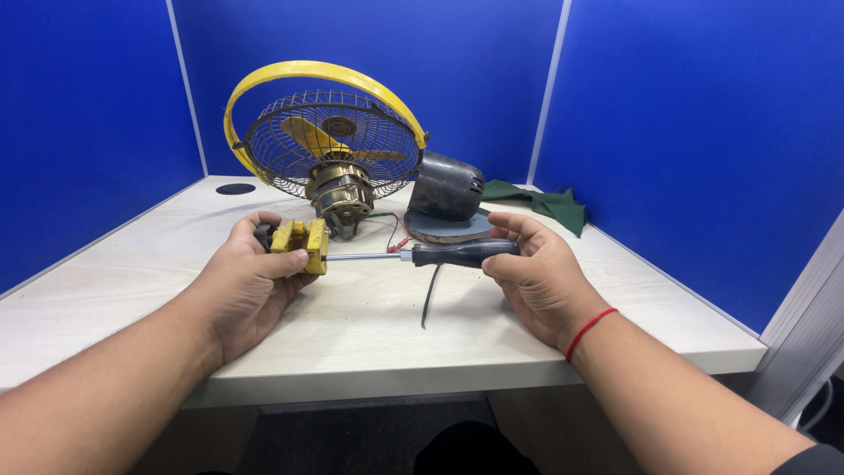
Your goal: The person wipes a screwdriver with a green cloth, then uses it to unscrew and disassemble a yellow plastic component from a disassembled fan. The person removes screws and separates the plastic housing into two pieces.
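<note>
My left hand [251, 281] grips a small yellow bracket part [301, 242] just above the desk. In my right hand [536, 277] is a screwdriver [440, 255] with a black handle, held level, its metal shaft pointing left with the tip against the yellow part. A red thread band circles my right wrist. Behind my hands stands a partly dismantled fan: a wire grille with a yellow rim [321, 132] and an exposed brass-coloured motor [340, 192].
A black motor cover [445, 186] rests on a round base behind the screwdriver. Thin red and green wires [393, 233] and a black cable [429, 299] lie on the pale desk [369, 343]. A green cloth [541, 200] sits at the back right. Blue partitions enclose the desk.
</note>
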